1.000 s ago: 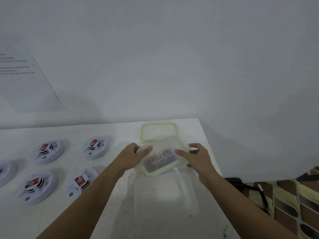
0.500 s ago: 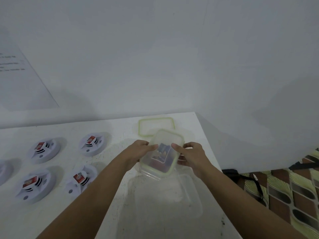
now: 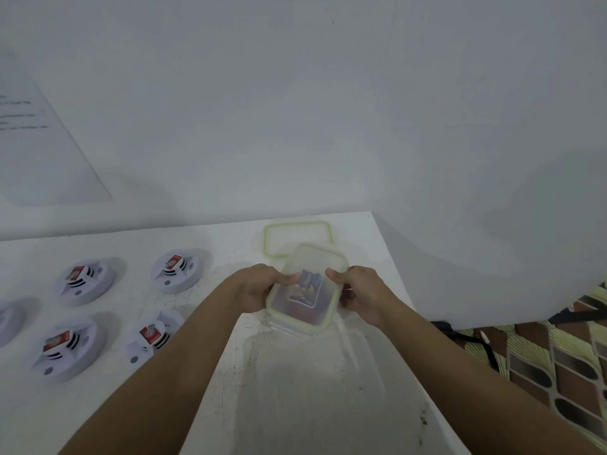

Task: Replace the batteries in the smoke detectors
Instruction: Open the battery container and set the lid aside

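Observation:
I hold a clear plastic box with a green-rimmed lid (image 3: 307, 289) above the white table (image 3: 230, 244); dark and red shapes, likely batteries, show through it. My left hand (image 3: 259, 287) grips its left side and my right hand (image 3: 361, 293) grips its right side, thumbs on the lid. Several white round smoke detectors lie on the table to the left, each with a red battery on top: one at the back (image 3: 175, 269), one further left (image 3: 85, 282), two at the front (image 3: 152, 334) (image 3: 65, 349).
A second green-rimmed lid (image 3: 297, 236) lies flat behind the box. A larger clear container (image 3: 315, 382) stands on the table under my forearms. The table's right edge (image 3: 400, 290) drops to a patterned floor (image 3: 565, 349). A white wall rises behind.
The box has been turned between my hands from lying crosswise to lengthwise and tilted toward me. Both hands kept their grip.

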The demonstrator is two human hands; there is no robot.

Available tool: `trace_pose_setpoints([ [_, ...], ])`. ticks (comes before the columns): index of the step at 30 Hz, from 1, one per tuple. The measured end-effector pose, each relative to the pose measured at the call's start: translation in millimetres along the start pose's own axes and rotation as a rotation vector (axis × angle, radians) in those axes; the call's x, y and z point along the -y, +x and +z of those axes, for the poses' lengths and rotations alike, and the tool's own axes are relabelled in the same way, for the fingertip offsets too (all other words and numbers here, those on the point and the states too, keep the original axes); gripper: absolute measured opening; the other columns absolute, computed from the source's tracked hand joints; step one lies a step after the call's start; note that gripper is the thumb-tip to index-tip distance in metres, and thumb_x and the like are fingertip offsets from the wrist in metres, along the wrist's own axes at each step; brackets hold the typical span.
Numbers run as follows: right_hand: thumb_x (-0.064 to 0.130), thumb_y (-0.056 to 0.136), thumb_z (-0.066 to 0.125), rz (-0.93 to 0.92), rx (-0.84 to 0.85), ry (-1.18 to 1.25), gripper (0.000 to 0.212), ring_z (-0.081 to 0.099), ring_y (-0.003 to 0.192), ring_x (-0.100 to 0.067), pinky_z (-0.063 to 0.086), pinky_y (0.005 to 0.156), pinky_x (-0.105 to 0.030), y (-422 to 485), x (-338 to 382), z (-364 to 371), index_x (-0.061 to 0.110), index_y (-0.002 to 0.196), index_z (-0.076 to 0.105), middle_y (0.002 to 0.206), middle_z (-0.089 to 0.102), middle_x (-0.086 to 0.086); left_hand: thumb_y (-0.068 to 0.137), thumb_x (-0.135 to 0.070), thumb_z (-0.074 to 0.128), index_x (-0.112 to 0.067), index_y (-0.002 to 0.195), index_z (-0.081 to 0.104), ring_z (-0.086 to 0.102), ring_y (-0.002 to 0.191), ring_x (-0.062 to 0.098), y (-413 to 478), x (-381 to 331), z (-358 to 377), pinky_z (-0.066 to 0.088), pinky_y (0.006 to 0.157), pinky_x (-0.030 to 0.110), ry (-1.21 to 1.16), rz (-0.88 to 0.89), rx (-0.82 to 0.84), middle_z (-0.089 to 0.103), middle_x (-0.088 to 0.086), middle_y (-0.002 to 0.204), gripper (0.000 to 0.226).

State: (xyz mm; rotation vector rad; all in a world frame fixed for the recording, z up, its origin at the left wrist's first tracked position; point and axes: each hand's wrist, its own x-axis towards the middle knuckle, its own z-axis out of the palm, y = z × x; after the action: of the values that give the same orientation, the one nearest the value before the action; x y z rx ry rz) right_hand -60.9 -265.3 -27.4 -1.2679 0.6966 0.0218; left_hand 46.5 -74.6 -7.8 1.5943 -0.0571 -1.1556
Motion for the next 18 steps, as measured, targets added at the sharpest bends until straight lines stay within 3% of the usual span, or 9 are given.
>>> trace_pose_setpoints([
  [5,0.014,0.083,0.081,-0.003,0.049,-0.006,0.030,0.061,0.086,-0.032,0.050,0.076,-0.041,2.6,3.1,7.1,0.009,0.095,0.054,0.096,0.065,-0.018,0.082,-0.023,0.077,0.000,0.128,0.064,0.060,0.125,0.038,0.7,8.9,-7.0,0.043,0.112,0.051,-0.010,-0.010,0.047,0.066,0.020,0.129,0.052],
  [9,0.014,0.085,0.079,0.002,0.057,-0.019,0.027,0.060,0.087,-0.032,0.049,0.077,-0.042,5.6,3.6,9.2,0.009,0.099,0.056,0.097,0.064,-0.017,0.085,-0.019,0.074,-0.005,0.116,0.070,0.067,0.106,0.030,-4.5,11.6,-2.5,0.050,0.102,0.046,-0.049,0.033,0.035,0.072,0.015,0.118,0.034],
  [13,0.014,0.088,0.077,0.001,0.056,-0.033,0.026,0.057,0.086,-0.030,0.047,0.074,-0.041,7.0,4.0,10.6,0.009,0.096,0.053,0.094,0.059,-0.015,0.085,-0.011,0.076,-0.009,0.106,0.068,0.066,0.109,0.033,-7.0,15.5,-1.2,0.051,0.102,0.050,-0.092,0.084,0.029,0.073,0.013,0.111,0.022],
  [14,0.014,0.088,0.076,0.001,0.056,-0.032,0.025,0.057,0.085,-0.030,0.047,0.074,-0.041,6.7,4.3,11.5,0.008,0.095,0.053,0.093,0.060,-0.015,0.082,-0.007,0.079,-0.011,0.094,0.062,0.067,0.105,0.034,-5.8,17.4,-2.0,0.053,0.095,0.050,-0.122,0.134,-0.004,0.072,0.013,0.106,0.021],
  [15,0.013,0.089,0.076,0.002,0.055,-0.030,0.024,0.058,0.085,-0.030,0.048,0.074,-0.041,6.0,4.3,12.4,0.007,0.095,0.054,0.092,0.061,-0.015,0.077,-0.003,0.082,-0.015,0.082,0.050,0.068,0.098,0.033,-3.2,20.0,-4.2,0.054,0.084,0.048,-0.150,0.211,-0.075,0.069,0.014,0.100,0.035],
  [16,0.013,0.089,0.075,0.002,0.051,-0.026,0.023,0.059,0.085,-0.030,0.049,0.075,-0.041,6.4,4.1,12.4,0.006,0.094,0.054,0.093,0.063,-0.014,0.073,-0.003,0.086,-0.018,0.078,0.039,0.067,0.092,0.031,-0.8,22.1,-6.2,0.053,0.074,0.044,-0.146,0.280,-0.141,0.064,0.016,0.097,0.050],
  [18,0.013,0.089,0.076,-0.001,0.048,-0.024,0.023,0.060,0.086,-0.031,0.050,0.076,-0.042,6.9,3.0,11.6,0.005,0.094,0.055,0.095,0.064,-0.015,0.071,-0.012,0.090,-0.021,0.086,0.040,0.062,0.085,0.027,-5.1,26.2,-3.9,0.050,0.066,0.039,-0.060,0.356,-0.228,0.060,0.016,0.098,0.053],
])
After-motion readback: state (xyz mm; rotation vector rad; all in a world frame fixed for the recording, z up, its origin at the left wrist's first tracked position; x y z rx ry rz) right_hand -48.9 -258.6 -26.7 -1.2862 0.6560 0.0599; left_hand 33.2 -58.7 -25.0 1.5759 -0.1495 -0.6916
